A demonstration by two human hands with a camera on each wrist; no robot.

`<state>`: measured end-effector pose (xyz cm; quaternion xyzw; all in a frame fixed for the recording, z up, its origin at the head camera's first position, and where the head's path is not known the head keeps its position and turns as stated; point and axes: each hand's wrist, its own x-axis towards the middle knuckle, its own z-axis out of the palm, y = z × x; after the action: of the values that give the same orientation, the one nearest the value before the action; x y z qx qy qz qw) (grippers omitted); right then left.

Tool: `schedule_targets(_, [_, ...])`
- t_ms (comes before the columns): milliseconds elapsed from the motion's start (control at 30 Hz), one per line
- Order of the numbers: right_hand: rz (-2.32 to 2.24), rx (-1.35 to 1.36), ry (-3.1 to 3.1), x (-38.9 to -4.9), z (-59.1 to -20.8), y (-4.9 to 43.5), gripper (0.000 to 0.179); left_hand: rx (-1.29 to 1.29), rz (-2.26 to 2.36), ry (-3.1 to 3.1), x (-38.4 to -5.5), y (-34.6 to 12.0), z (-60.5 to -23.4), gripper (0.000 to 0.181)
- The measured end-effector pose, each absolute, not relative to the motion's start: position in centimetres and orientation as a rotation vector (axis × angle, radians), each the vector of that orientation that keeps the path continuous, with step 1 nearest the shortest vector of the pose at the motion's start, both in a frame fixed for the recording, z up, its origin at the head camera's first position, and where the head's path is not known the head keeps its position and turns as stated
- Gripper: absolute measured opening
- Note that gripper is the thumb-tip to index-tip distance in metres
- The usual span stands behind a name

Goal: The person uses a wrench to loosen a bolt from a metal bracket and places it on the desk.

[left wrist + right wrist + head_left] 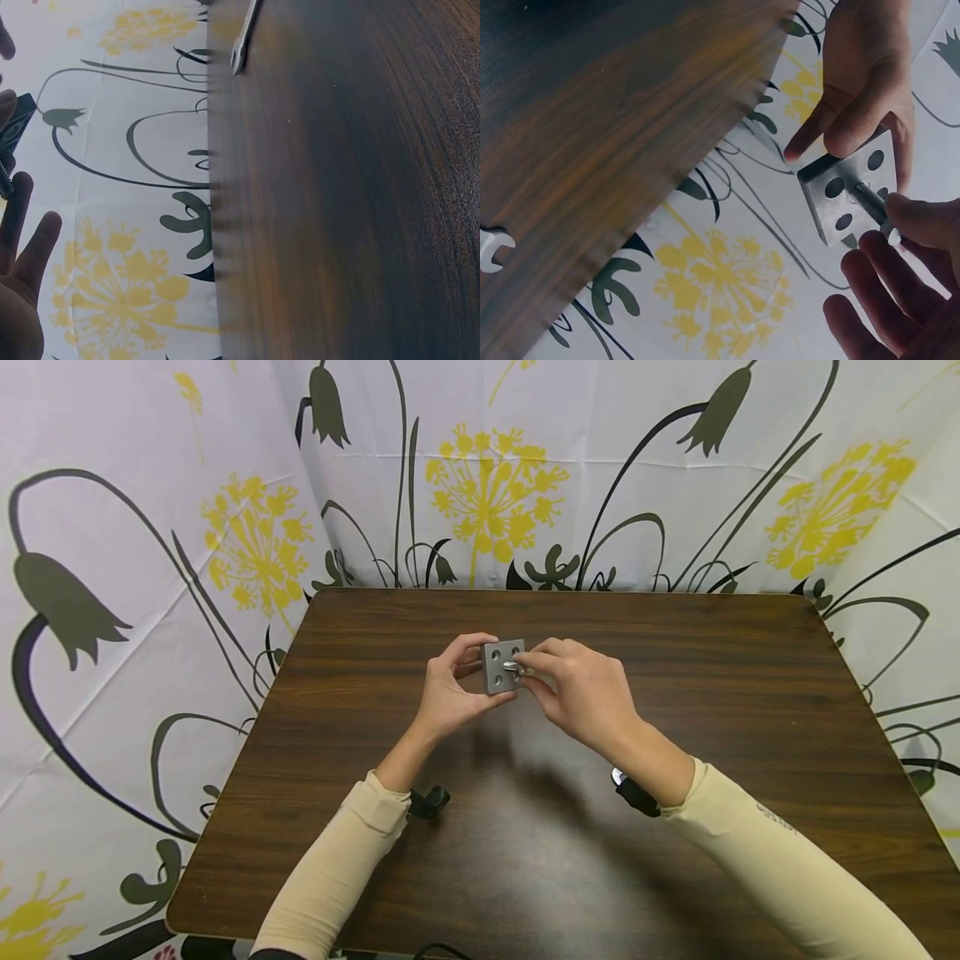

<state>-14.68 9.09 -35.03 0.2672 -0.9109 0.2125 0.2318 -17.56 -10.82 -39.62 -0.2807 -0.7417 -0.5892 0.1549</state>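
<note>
A square grey metal block (492, 680) with several round holes is held up above the table. My left hand (452, 693) grips it by its edges, thumb below and fingers above. At the block's face, my right hand (588, 693) pinches a bolt (512, 667) between thumb and index finger. The right wrist view shows the bolt's threaded shank (869, 201) pointing at the middle of the block's face. Whether its tip sits in a hole cannot be made out. There the other right-hand fingers (870, 289) spread loosely.
An open-ended wrench (493, 249) lies on the dark wood table (360, 635); the left wrist view also shows the wrench (241, 49). A flower-patterned curtain (615, 410) hangs behind the table. Dark wrist devices sit beneath both wrists, including a black mount (430, 802) on the left.
</note>
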Motion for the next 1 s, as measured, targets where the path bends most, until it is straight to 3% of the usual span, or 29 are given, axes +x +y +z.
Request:
schedule_targets(267, [0.61,0.577,-2.554,-14.58,-34.87,9.08,0.029,-0.823,-1.673,-2.12,-17.56,-10.69,-39.54,0.064])
schedule_targets(400, [0.589,0.659,-2.54,-14.6,-34.93,9.18,0.018,-0.819,-1.675,-2.121,-17.51,-10.73,-39.51,0.064])
schedule_targets(533, [0.578,0.729,-2.492,-14.61,-35.05,9.26,0.026,-0.814,-1.685,-2.124,-17.55,-10.8,-39.58,0.065])
schedule_targets(700, [0.619,0.589,-2.528,-14.68,-34.82,9.01,0.03,-0.816,-1.689,-2.118,-17.55,-10.8,-39.65,0.065])
schedule_targets(867, [0.595,0.652,-2.526,-14.63,-34.9,9.1,0.017,-0.808,-1.691,-2.123,-17.49,-10.75,-39.62,0.065])
schedule_targets(1000, [0.596,0.688,-2.49,-14.58,-35.03,9.16,0.025,-0.814,-1.695,-2.116,-17.54,-10.73,-39.67,0.065])
